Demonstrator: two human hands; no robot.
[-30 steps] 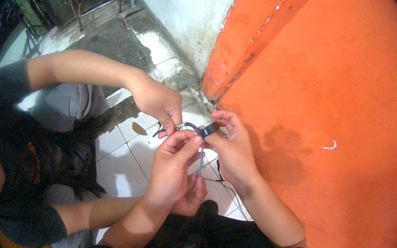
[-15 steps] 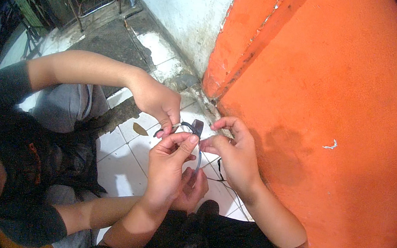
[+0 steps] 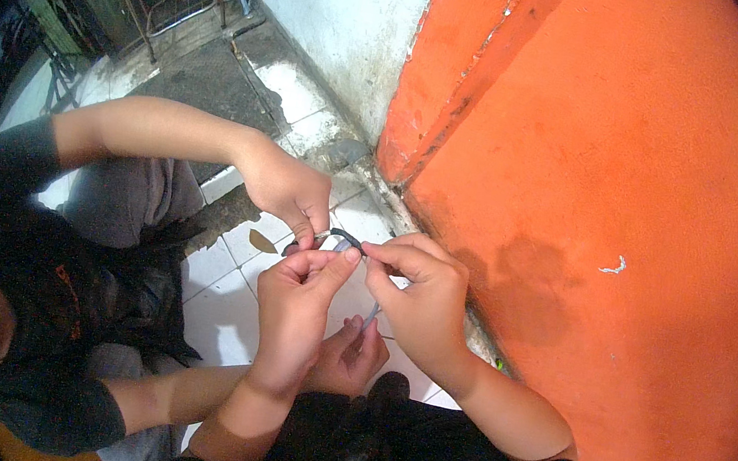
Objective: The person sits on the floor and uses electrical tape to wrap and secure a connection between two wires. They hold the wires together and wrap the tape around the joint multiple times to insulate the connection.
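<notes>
My left hand (image 3: 297,305) pinches a thin grey cable (image 3: 373,312) between thumb and fingertips. A black strip, which looks like electrical tape (image 3: 347,236), arches over that spot. My right hand (image 3: 421,294), thumb and forefinger closed, grips the strip's right end. Another person's upper hand (image 3: 289,191) holds the left end, where a short pale piece of wire shows beside a dark tip. Their lower hand (image 3: 352,356), partly behind my left wrist, holds the grey cable lower down. My fingertips cover the point where strip and cable meet.
The other person sits close on my left, their forearms (image 3: 160,129) reaching across. An orange wall (image 3: 634,171) rises on my right, a white wall (image 3: 339,24) ahead. White floor tiles (image 3: 220,281) carry a dry leaf (image 3: 263,241). A metal-framed chair (image 3: 181,0) stands far left.
My right hand has moved left and its fingers have closed on the black strip. The dark roll seen hanging above my left thumb no longer shows. My left hand has shifted slightly left.
</notes>
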